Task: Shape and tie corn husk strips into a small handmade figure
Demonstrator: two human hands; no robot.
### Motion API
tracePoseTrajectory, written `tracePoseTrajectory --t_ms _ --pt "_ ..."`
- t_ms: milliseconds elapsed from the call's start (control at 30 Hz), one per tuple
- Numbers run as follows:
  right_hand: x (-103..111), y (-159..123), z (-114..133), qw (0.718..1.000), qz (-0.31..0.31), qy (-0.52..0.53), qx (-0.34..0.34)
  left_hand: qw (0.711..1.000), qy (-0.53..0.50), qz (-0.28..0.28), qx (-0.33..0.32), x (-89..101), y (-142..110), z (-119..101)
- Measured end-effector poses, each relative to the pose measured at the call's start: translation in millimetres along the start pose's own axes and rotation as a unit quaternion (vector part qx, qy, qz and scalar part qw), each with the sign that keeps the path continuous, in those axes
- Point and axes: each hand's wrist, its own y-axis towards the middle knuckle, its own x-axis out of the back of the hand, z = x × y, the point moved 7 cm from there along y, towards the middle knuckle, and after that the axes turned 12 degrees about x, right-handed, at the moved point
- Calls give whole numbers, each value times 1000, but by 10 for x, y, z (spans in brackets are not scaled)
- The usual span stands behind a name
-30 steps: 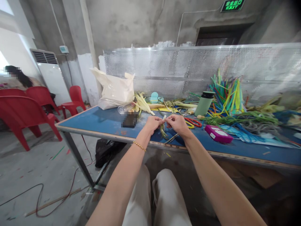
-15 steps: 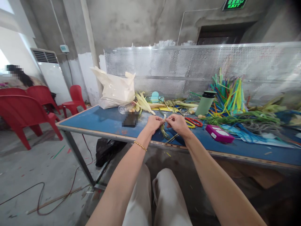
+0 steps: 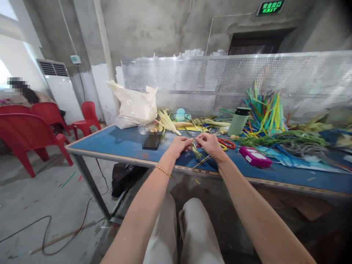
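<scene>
Above the front edge of the blue table [image 3: 123, 141], my left hand [image 3: 180, 145] and my right hand [image 3: 208, 143] meet, their fingertips pinched close together. Both are closed on a pale green corn husk strip [image 3: 196, 152], whose loose end hangs below the fingers. Its upper part is hidden by the fingertips. Just right of my right hand lie a red loop handle [image 3: 227, 143] and a yellow one, like those of scissors. A bundle of pale corn husks [image 3: 169, 123] rests behind my left hand.
A cream plastic bag [image 3: 137, 106], a blurred dark flat object [image 3: 151, 140] and a clear bottle [image 3: 145, 128] stand left. To the right are a green tumbler [image 3: 238, 123], a purple box [image 3: 255, 157], colourful strips [image 3: 268, 113] and tangled cords [image 3: 291, 143]. A perforated metal panel [image 3: 192, 73] backs the table.
My fingertips have shifted slightly on the husk strip, and its hanging end has swung a little to the right. The camera view has tilted slightly.
</scene>
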Motion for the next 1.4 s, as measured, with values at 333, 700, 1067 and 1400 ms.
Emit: tracePoseTrajectory --t_ms 333,700,1067,1400 --pt "-75 -12 -17 1000 22 16 5 997 45 -66 -8 54 14 2" --pt "-114 -14 8 998 41 -50 20 981 111 -154 -37 137 -5 -41" --pt "-145 -4 39 997 38 -71 15 983 81 -163 -25 167 0 -23" --pt "-99 -1 -18 999 27 -40 7 994 52 -93 -17 97 -11 -25"
